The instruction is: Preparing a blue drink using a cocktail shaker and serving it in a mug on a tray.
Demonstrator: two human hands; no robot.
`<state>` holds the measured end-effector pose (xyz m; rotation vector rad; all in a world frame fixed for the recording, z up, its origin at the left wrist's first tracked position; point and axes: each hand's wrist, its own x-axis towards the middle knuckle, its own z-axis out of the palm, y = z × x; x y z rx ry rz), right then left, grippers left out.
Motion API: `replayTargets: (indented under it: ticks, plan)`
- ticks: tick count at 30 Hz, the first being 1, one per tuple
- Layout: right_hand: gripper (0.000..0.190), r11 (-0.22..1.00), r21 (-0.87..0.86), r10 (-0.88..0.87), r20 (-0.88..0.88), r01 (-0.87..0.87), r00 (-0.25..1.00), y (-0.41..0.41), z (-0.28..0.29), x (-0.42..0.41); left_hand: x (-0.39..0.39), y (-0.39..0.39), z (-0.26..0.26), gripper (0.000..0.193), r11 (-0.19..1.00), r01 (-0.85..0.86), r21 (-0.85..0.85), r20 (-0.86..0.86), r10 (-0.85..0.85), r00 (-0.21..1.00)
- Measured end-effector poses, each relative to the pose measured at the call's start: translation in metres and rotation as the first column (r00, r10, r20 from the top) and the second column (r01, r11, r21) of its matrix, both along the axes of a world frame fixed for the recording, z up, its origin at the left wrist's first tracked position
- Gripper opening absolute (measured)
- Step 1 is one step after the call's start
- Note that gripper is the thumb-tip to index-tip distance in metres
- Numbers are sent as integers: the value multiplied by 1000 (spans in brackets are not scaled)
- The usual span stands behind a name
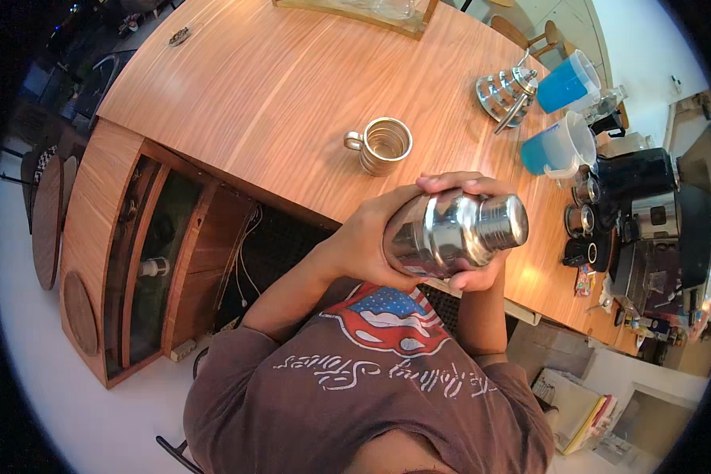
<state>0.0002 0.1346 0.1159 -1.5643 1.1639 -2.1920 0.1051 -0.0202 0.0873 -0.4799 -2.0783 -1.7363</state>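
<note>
A shiny steel cocktail shaker [444,231] is held in both my hands, tilted, its capped end towards the right. My left hand [361,237] wraps the wide base end. Around the body near the cap is my right hand [483,279], its palm partly hidden behind the metal. The cap [506,220] sits on the shaker. Just beyond my hands, a metal mug [385,145] with a handle on its left stands upright on the wooden table [284,118]. What the shaker contains cannot be seen.
Right of the mug stand a steel gooseneck kettle [506,95] and two plastic pitchers with blue sides [569,82] [560,145]. Coffee equipment [640,178] crowds the right side. A wooden tray [361,18] lies at the far edge. Below left is a glass-fronted cabinet [154,266].
</note>
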Motion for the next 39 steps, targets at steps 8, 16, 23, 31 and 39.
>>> replayTargets:
  ticks: [8,16,23,31,39]
  plan:
    - [80,999,-14,-35,-47,35,998,1,11,9,6,1,15,86,996,87,18,13,-87,996]
    - [77,1000,1,-19,-90,19,996,12,31,15,8,17,27,83,943,229,241,83,-255,963]
    - [73,985,5,-172,-96,173,980,28,39,32,18,42,34,86,972,109,210,23,-116,993]
    - [71,959,111,-262,-20,263,965,47,40,45,37,76,38,94,977,-167,136,20,166,986]
    - [87,995,95,-28,54,23,998,43,24,62,72,95,24,92,853,-522,0,-106,519,848]
